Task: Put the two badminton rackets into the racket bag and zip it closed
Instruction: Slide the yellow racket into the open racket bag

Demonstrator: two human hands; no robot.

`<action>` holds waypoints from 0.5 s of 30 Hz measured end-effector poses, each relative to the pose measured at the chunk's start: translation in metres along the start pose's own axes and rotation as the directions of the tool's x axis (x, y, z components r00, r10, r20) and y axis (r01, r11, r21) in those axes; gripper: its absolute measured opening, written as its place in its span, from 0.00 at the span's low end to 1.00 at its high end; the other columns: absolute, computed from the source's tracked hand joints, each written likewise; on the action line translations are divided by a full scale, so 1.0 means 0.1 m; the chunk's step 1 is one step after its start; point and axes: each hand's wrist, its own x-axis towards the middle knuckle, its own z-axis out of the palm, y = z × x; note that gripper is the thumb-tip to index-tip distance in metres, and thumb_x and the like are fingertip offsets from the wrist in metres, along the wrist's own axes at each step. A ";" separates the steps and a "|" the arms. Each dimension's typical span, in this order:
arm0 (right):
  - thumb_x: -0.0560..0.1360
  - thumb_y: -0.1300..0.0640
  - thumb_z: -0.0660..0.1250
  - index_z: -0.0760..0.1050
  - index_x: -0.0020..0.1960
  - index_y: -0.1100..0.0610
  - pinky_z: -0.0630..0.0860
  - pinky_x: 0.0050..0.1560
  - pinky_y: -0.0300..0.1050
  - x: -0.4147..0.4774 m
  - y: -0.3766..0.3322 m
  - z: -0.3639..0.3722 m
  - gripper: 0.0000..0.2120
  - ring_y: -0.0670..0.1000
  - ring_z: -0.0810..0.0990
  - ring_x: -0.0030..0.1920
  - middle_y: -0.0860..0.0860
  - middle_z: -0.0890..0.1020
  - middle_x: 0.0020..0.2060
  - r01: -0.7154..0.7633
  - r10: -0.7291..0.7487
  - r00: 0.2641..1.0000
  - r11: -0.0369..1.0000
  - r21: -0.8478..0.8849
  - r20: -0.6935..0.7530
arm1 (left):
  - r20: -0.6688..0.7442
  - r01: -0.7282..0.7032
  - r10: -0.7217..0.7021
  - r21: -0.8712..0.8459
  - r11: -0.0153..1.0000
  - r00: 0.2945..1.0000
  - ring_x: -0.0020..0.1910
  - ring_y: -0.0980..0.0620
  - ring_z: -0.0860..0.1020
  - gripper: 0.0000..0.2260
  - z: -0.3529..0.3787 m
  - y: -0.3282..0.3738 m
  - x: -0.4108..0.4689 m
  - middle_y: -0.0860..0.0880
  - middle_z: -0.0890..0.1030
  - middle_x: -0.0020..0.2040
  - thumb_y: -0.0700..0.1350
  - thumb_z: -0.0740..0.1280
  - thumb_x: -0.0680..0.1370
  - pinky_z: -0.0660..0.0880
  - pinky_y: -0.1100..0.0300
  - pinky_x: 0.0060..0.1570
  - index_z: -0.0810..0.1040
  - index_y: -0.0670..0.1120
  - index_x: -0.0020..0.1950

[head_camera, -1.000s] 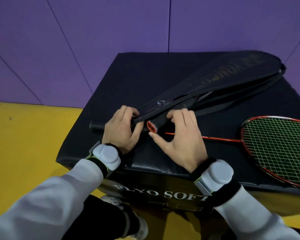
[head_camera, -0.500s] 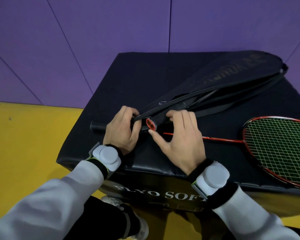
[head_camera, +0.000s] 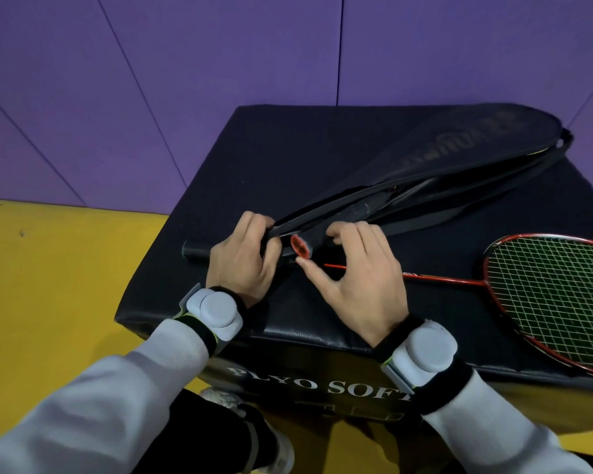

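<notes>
On the black padded plyo box (head_camera: 288, 159), the long black fabric racket bag (head_camera: 459, 155) ran diagonally away from its mouth, where the left hand (head_camera: 243, 261) pinched the edge. The right hand (head_camera: 360, 271), half-curled, steadied the red-capped racket handle (head_camera: 301, 247) there; the red-framed badminton racket (head_camera: 545, 295) lay loose, nearer that hand.

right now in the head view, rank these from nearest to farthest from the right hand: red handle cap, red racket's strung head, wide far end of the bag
1. Red handle cap: right at the right hand's thumb tip, to its left.
2. Red racket's strung head: off to the right on the black box.
3. Wide far end of the racket bag: up at the box's far right corner.
</notes>
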 end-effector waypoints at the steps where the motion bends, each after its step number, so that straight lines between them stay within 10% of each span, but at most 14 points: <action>1: 0.75 0.40 0.69 0.75 0.54 0.56 0.75 0.48 0.43 -0.01 0.00 0.01 0.20 0.51 0.76 0.49 0.49 0.78 0.47 -0.008 0.009 1.000 1.000 -0.014 0.015 | -0.003 -0.002 0.002 0.008 1.000 1.000 0.35 0.53 0.73 0.07 0.00 0.01 0.00 0.56 0.72 0.49 0.50 0.57 0.79 0.66 0.60 0.37 0.70 0.51 0.54; 15: 0.75 0.55 0.67 0.70 0.67 0.58 0.71 0.60 0.40 -0.01 -0.08 0.00 0.21 0.51 0.73 0.60 0.52 0.75 0.59 -0.076 0.054 0.968 0.994 0.079 0.246 | -0.020 0.028 -0.029 -0.013 1.000 0.999 0.36 0.52 0.74 0.06 0.01 0.00 0.00 0.56 0.72 0.49 0.49 0.58 0.80 0.66 0.61 0.37 0.72 0.50 0.54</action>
